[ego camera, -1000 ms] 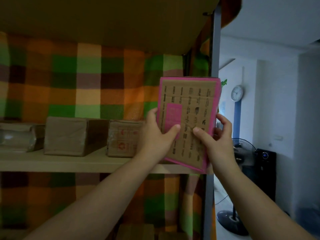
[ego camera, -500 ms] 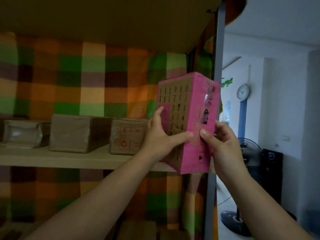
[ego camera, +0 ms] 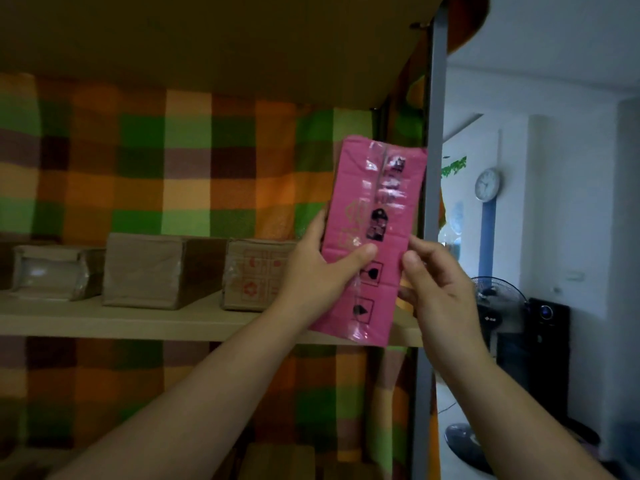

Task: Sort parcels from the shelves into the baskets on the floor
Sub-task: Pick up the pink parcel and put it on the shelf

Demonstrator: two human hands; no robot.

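Note:
A pink parcel (ego camera: 374,216) is held upright in front of the shelf's right end, its narrow pink taped side with black symbols facing me. My left hand (ego camera: 322,268) grips its left edge, thumb across the front. On its right edge is my right hand (ego camera: 436,282), with the thumb on the front and the fingers behind. Three brown cardboard parcels stand on the wooden shelf (ego camera: 138,322): a flat one (ego camera: 52,275) at the left, a larger box (ego camera: 152,268) in the middle, and a box with red marks (ego camera: 256,275) beside my left hand. No baskets are in view.
A grey metal post (ego camera: 433,168) frames the shelf's right side, just right of the parcel. A checked cloth (ego camera: 173,161) hangs behind the shelves. More cardboard (ego camera: 277,459) lies on the lower level. To the right are a floor fan (ego camera: 498,306), a black appliance (ego camera: 543,341) and a wall clock (ego camera: 487,185).
Both hands have turned the pink parcel: a second ago its broad brown printed face was toward me, now only its narrow pink side shows. My view has shifted slightly.

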